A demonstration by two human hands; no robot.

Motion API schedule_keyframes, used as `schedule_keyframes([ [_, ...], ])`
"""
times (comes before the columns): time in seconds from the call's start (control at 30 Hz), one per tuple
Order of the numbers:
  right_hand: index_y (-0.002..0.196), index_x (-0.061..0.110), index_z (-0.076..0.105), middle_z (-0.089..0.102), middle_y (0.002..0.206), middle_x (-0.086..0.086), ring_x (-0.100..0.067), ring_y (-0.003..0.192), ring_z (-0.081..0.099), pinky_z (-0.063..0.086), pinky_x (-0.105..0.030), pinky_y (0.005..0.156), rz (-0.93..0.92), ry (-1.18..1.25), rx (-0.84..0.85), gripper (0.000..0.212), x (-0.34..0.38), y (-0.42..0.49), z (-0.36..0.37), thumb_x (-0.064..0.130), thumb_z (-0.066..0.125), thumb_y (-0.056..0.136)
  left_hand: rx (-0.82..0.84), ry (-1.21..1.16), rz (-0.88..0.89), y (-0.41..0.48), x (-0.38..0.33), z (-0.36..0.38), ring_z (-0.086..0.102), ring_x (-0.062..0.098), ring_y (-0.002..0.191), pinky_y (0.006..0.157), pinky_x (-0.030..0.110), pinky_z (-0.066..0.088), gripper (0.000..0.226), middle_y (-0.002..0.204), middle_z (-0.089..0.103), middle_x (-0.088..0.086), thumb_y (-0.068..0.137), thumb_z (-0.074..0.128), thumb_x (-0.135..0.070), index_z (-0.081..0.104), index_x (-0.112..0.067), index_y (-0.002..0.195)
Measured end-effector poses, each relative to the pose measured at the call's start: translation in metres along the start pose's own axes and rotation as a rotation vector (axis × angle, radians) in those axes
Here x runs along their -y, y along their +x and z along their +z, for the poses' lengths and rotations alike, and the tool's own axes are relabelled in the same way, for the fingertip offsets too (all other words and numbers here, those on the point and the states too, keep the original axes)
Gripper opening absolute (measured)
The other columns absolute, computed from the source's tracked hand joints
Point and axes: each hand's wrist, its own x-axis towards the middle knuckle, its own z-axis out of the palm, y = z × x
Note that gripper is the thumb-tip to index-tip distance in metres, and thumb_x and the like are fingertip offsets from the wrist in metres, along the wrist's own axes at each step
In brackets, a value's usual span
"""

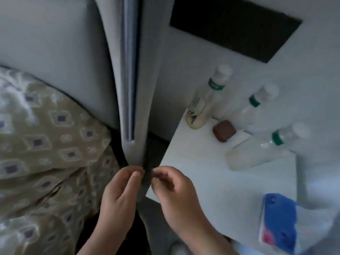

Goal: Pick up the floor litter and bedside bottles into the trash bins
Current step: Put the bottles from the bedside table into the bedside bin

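Observation:
Three clear plastic bottles with green bands and white caps stand on the white bedside table (211,181): one at the back (217,92), one in the middle (257,107) and one nearest (266,150). My left hand (119,192) and my right hand (171,186) are close together over the dark gap between bed and table. Their fingertips pinch what looks like a thin dark bag (146,179), which hangs below them; blur hides its edges. Both hands are well short of the bottles.
A small cream container (196,116) and a brown box (224,133) sit by the bottles. A blue packet (279,221) lies at the table's near right. The patterned bedcover (46,144) is at left, with the grey headboard (55,43) behind it and a black wall panel (233,28).

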Motion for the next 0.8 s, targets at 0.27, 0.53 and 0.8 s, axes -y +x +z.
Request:
schedule_keyframes([
  [0.27, 0.092, 0.034, 0.063, 0.068, 0.097, 0.018, -0.004, 0.087, 0.066, 0.051, -0.017, 0.074, -0.355, 0.092, -0.871, 0.02, 0.033, -0.026, -0.156, 0.039, 0.062, 0.073, 0.136, 0.037, 0.21, 0.036, -0.112, 0.109, 0.058, -0.015, 0.086, 0.069, -0.002, 0.042, 0.03, 0.103, 0.066, -0.024, 0.089, 0.06, -0.026, 0.061, -0.028, 0.119],
  [0.53, 0.141, 0.034, 0.037, 0.04, 0.14, 0.022, 0.002, 0.13, 0.035, 0.03, -0.025, 0.11, -0.045, 0.006, -0.801, 0.076, 0.022, 0.003, -0.22, 0.038, 0.075, 0.075, 0.044, 0.196, 0.225, 0.105, -0.161, 0.172, 0.031, 0.018, 0.139, 0.113, 0.036, 0.029, 0.086, 0.154, 0.028, -0.002, 0.079, 0.072, -0.032, 0.021, -0.03, 0.148],
  [0.8, 0.112, 0.033, 0.056, 0.061, 0.1, 0.02, 0.001, 0.096, 0.057, 0.04, -0.012, 0.074, 0.03, 0.028, -0.645, 0.037, -0.016, 0.017, -0.229, 0.033, 0.072, 0.079, 0.105, 0.221, 0.132, 0.137, -0.156, 0.216, 0.059, 0.026, 0.107, 0.094, 0.037, 0.047, 0.044, 0.113, 0.063, 0.004, 0.073, 0.076, -0.022, 0.056, -0.019, 0.111],
])
